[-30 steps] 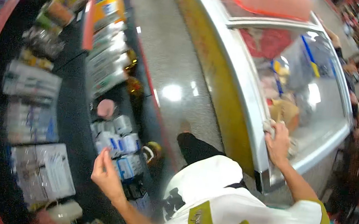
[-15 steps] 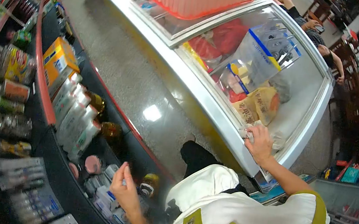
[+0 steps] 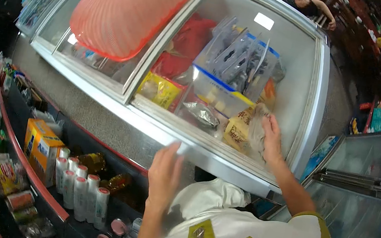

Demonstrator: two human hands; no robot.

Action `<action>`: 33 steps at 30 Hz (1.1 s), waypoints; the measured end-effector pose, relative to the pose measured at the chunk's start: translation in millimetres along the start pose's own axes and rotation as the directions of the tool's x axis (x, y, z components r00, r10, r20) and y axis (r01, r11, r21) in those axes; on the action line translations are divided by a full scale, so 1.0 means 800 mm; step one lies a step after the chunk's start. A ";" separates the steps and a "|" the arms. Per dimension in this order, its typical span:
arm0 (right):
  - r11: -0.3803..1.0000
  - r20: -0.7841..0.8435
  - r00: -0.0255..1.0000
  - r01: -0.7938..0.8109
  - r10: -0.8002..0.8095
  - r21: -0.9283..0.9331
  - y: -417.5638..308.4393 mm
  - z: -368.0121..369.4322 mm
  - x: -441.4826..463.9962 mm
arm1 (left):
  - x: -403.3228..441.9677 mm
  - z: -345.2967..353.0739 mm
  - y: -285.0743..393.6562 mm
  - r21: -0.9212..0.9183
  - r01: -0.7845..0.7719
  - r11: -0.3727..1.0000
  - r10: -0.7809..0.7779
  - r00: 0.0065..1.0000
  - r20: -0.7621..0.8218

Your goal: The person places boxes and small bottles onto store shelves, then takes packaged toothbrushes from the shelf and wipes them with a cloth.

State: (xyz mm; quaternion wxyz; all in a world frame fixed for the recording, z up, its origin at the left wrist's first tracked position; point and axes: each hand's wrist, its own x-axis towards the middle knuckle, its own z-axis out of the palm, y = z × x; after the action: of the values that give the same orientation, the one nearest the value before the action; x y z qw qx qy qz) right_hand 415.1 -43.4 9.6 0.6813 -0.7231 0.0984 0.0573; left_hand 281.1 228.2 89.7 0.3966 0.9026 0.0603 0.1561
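My right hand (image 3: 271,140) is closed on a crumpled greyish cloth (image 3: 257,127), over the near right part of a white chest freezer (image 3: 158,131). I cannot tell whether the cloth presses on the glass. Beneath it show a yellowish bag with dark lettering (image 3: 236,129), a clear blue-edged bag (image 3: 217,93) and a yellow packet (image 3: 160,91). Slightly blurred, my left hand (image 3: 165,172) is raised near the freezer's front edge, fingers stretched up, holding nothing visible.
A pink ribbed plastic basket (image 3: 131,8) lies upside down on the freezer's left part. Shelves at lower left bear an orange box (image 3: 41,149), several white cylinders with pink tops (image 3: 81,196) and packets. At the far side a person (image 3: 301,1) is partly visible. Glass-sided cases (image 3: 366,153) stand at right.
My right hand has moved the cloth from the freezer's near rim inward over the glass. My left hand has risen from beside the shelf goods toward the freezer edge. The view has turned.
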 end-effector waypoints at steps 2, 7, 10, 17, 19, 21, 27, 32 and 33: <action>0.992 -0.113 0.994 0.006 0.008 0.124 -0.051 0.013 0.013 | 0.043 0.001 0.013 -0.116 -0.041 0.992 0.044 0.999 0.029; 0.984 -0.248 0.969 0.040 0.004 0.171 -0.072 0.034 0.072 | 0.145 0.011 0.067 -0.208 -0.262 0.942 0.262 0.965 -0.030; 0.969 -0.091 0.965 0.247 -0.245 0.018 -0.025 0.044 0.097 | 0.175 0.026 0.079 -0.026 -0.346 0.938 0.347 0.938 0.023; 0.984 -0.203 0.970 0.155 -0.135 0.085 -0.035 0.091 0.070 | 0.205 0.034 0.060 0.058 -0.300 0.952 0.302 0.953 -0.028; 0.927 -0.139 0.938 0.277 -0.318 -0.253 -0.009 0.095 0.062 | 0.218 0.024 0.042 0.020 -0.281 0.960 0.281 0.958 -0.049; 0.969 -0.060 0.979 0.181 -0.194 -0.169 -0.027 0.112 0.046 | 0.232 0.017 0.024 -0.137 -0.256 0.957 0.242 0.964 -0.111; 0.999 0.026 0.999 -0.044 0.043 0.026 -0.027 0.165 0.010 | 0.254 -0.013 -0.035 -0.402 -0.230 0.886 0.193 0.972 -0.131; 0.991 -0.022 0.991 -0.128 0.129 0.032 -0.005 0.139 0.034 | 0.222 -0.019 -0.046 -0.489 -0.099 0.867 0.110 0.994 -0.005; 0.993 -0.004 0.993 -0.116 0.116 -0.004 -0.009 0.131 0.044 | 0.210 -0.027 -0.049 -0.486 -0.076 0.871 0.105 0.994 0.033</action>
State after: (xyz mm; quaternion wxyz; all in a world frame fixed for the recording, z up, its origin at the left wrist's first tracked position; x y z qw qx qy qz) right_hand 456.2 59.0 1.9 0.6751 -0.7177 0.1415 0.0959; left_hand 433.3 308.6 114.1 0.6033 0.7809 -0.0345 0.1581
